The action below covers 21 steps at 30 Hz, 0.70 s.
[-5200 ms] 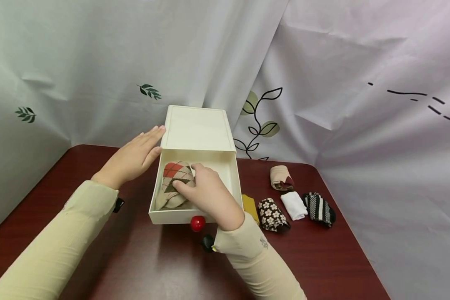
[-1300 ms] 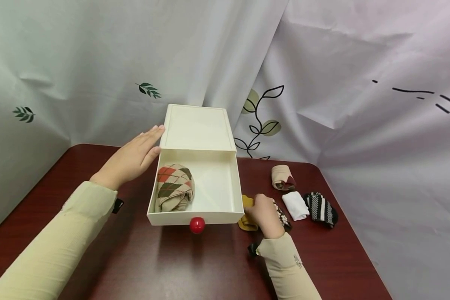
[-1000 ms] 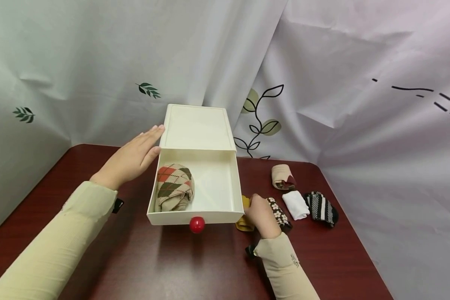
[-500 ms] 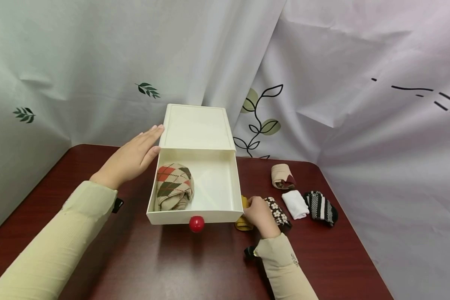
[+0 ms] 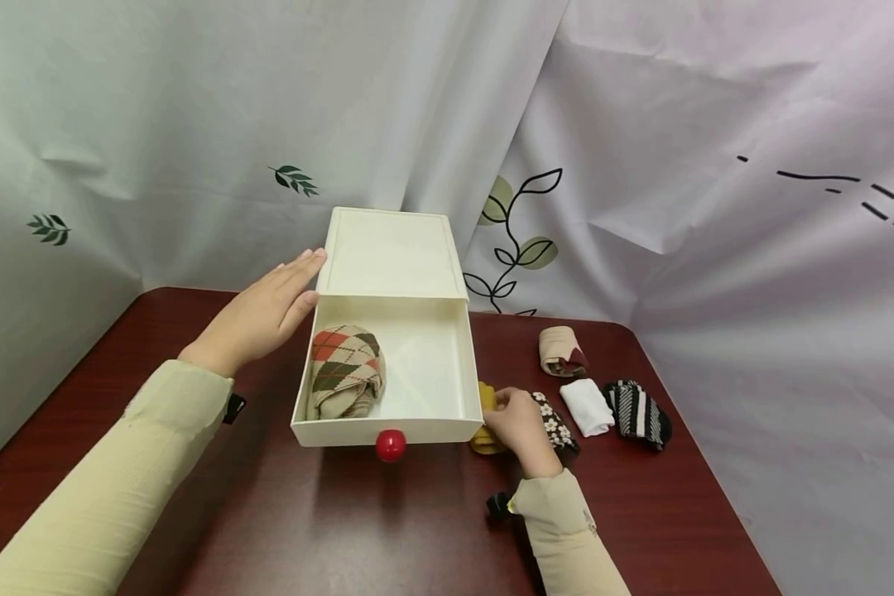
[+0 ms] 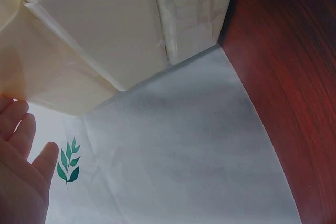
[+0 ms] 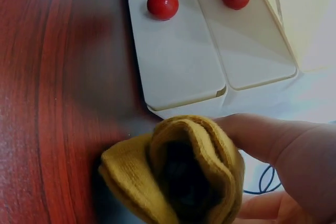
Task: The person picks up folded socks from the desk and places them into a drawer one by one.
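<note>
My right hand [image 5: 517, 420] pinches a folded mustard-yellow sock [image 7: 220, 150] just right of the open drawer. In the right wrist view the sock's rolled end faces the camera, with a dark hollow in its fold; part of the hand is out of frame. My left hand [image 5: 257, 314], fingers straight, lies against the left side of the white drawer cabinet [image 5: 395, 252]. Its top drawer [image 5: 425, 356] is pulled out, with a red knob [image 5: 391, 445] in front. Inside, against the left wall, sits a folded argyle sock [image 5: 348, 368].
Right of my right hand lie a flower-patterned sock [image 5: 555, 424], a white sock [image 5: 587, 406], a black-and-white striped sock [image 5: 638, 415] and a beige rolled sock [image 5: 561, 351]. Lower drawers with red knobs [image 7: 163, 4] are closed. The red-brown table [image 5: 328, 530] meets curtains behind.
My right hand has left the argyle sock in the drawer and moved right and out to the yellow sock, which it now grips. My left hand stays against the cabinet.
</note>
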Available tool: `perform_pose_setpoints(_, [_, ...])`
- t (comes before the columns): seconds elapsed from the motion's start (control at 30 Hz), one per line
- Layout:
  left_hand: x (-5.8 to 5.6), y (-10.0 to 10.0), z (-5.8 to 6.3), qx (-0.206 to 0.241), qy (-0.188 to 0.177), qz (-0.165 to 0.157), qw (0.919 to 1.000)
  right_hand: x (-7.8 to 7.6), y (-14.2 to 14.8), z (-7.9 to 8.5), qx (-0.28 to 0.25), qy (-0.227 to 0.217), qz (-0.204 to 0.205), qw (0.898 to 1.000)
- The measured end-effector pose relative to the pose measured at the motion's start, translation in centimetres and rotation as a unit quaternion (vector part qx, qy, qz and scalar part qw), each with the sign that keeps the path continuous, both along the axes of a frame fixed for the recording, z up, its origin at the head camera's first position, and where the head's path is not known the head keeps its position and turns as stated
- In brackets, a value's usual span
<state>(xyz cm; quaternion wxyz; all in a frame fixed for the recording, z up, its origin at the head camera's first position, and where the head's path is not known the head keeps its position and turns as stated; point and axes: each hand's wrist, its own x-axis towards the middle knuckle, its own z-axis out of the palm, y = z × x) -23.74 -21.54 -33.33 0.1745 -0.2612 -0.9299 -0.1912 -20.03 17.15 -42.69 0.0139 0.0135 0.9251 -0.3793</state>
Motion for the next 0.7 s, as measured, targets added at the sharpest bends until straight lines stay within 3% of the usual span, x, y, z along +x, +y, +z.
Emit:
perform_pose_setpoints(0.3, [0.0, 0.0, 0.0, 0.001, 0.001, 0.000, 1.0000, 0.1, 0.5, 0.7, -0.017, 0.028, -0.021, 0.999])
perform_pose_setpoints(0.7, [0.0, 0.0, 0.0, 0.002, 0.000, 0.000, 1.0000, 0.3, 1.4, 2.6, -0.125, 0.030, -0.051, 0.990])
